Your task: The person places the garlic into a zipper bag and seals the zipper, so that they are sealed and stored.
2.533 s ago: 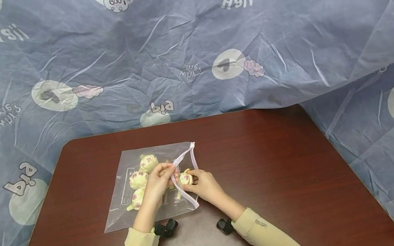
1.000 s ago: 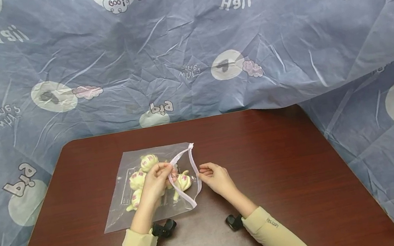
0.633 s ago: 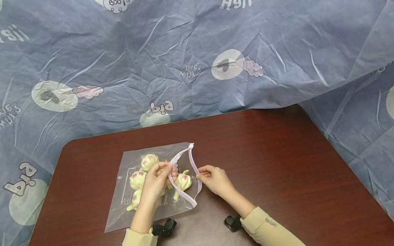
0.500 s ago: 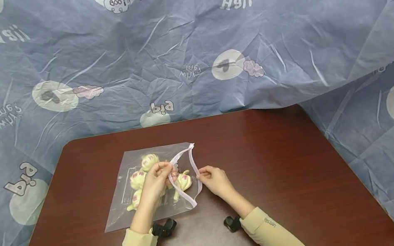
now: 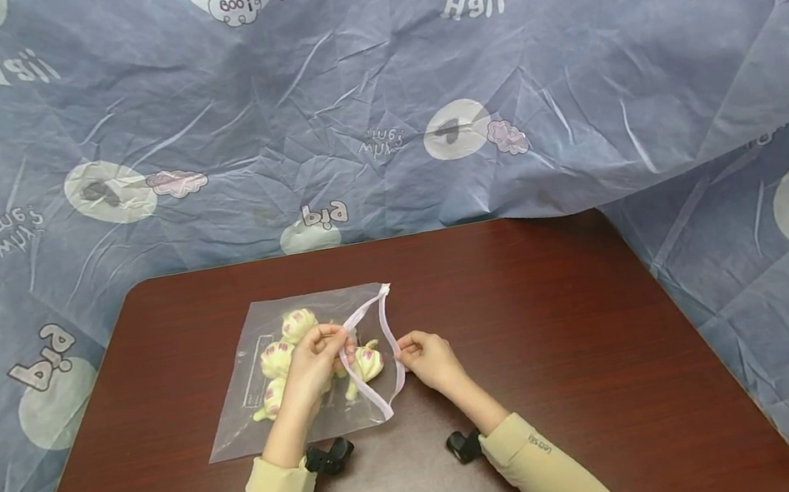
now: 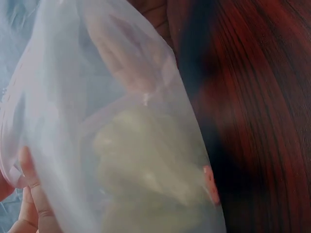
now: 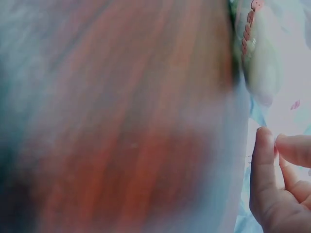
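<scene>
A clear zip bag (image 5: 239, 436) lies on the table, its pale zip strip spread apart at the right end. Several pale yellow-green toy figures (image 5: 277, 359) with pink marks are inside. One such figure (image 5: 369, 364) lies just within the mouth. My left hand (image 5: 312, 362) is over the bag and pinches the near strip of the mouth, covering part of the contents. My right hand (image 5: 435, 360) pinches the outer strip between thumb and forefinger. Cloudy plastic of the bag (image 6: 58, 121) fills much of the left wrist view. In the right wrist view the thumb and forefinger (image 7: 265, 160) meet.
The brown wooden table (image 5: 567, 339) extends right of the bag. Behind it hangs a blue printed cloth (image 5: 370, 73). A black wrist device (image 5: 330, 457) sits at the left sleeve, another wrist device (image 5: 464, 445) at the right.
My right hand held a toy figure in the bag's mouth, let go of it inside, and moved right onto the outer strip. My left hand has barely moved.
</scene>
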The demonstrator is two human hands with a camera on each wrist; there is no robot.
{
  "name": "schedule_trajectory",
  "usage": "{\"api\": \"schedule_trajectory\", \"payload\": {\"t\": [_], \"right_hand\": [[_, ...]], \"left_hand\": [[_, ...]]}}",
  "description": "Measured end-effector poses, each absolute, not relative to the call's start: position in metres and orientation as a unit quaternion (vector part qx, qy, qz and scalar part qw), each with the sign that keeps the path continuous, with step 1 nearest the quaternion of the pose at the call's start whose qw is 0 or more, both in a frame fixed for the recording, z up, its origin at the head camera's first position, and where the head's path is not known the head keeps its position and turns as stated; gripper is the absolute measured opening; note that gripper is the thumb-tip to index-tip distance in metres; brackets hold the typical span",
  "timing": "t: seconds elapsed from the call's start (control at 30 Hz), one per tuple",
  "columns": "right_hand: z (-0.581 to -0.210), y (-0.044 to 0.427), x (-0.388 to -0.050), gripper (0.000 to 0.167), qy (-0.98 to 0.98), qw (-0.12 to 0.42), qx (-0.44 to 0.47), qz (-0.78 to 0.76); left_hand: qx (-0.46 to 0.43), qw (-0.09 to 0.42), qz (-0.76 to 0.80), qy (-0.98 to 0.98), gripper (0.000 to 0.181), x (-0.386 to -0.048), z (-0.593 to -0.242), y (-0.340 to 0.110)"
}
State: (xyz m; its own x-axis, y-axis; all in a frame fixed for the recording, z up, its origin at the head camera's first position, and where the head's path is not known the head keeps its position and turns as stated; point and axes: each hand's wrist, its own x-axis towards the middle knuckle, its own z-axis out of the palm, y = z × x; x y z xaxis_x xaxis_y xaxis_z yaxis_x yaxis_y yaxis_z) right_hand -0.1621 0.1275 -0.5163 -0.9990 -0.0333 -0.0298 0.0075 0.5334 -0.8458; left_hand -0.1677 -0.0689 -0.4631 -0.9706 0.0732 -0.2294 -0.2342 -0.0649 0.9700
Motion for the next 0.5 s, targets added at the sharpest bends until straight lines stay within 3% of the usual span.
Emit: {"api": "schedule_trajectory", "payload": {"t": [0.5], "right_hand": [[-0.500, 0.119, -0.163, 0.015, 0.823, 0.040, 0.012, -0.566]], "left_hand": [[-0.011, 0.064, 0.632, 0.772, 0.023, -0.163, -0.454, -0.064]]}}
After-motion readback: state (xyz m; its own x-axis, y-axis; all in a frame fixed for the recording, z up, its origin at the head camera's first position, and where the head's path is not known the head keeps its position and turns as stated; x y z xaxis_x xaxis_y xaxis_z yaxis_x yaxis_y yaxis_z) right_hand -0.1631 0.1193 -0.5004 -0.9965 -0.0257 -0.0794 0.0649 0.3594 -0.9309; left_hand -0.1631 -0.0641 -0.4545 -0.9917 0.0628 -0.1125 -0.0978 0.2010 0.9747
